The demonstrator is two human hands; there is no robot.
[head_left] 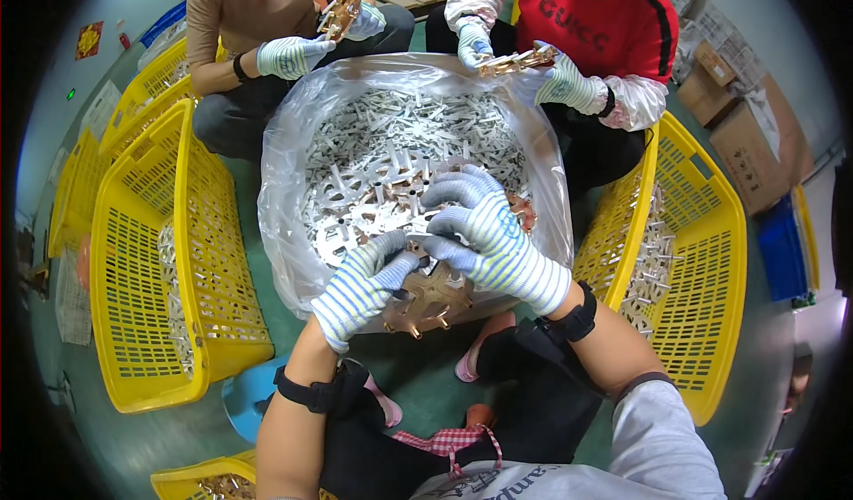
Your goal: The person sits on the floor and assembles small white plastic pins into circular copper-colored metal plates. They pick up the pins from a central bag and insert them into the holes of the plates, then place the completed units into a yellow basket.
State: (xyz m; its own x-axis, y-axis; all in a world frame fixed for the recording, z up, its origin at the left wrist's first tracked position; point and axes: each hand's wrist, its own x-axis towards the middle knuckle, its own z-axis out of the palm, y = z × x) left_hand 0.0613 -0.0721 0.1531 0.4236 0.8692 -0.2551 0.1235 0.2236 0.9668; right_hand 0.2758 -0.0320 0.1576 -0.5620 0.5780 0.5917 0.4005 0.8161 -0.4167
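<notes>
Both of my hands wear striped knit gloves over the near side of a large bin lined with clear plastic (280, 180). My left hand (360, 285) is closed on a copper-coloured, branched metal part (433, 296) with short stubs along its edge. The fingers of my right hand (489, 234) are curled, with the thumb pressed at the part's upper end; the exact contact is partly hidden. Loose silvery metal strips (391, 118) fill the bin. Silvery plates with upright pegs (355, 202) lie on them, beside another copper-coloured piece (522, 213) by my right hand.
Two co-workers sit across the bin, each holding a copper-coloured metal part (340, 11) in gloved hands. Yellow baskets (182, 251) with silvery pieces stand at left, and another yellow basket (702, 260) at right. A blue stool (244, 398) is near my left forearm. Cardboard boxes (746, 149) are far right.
</notes>
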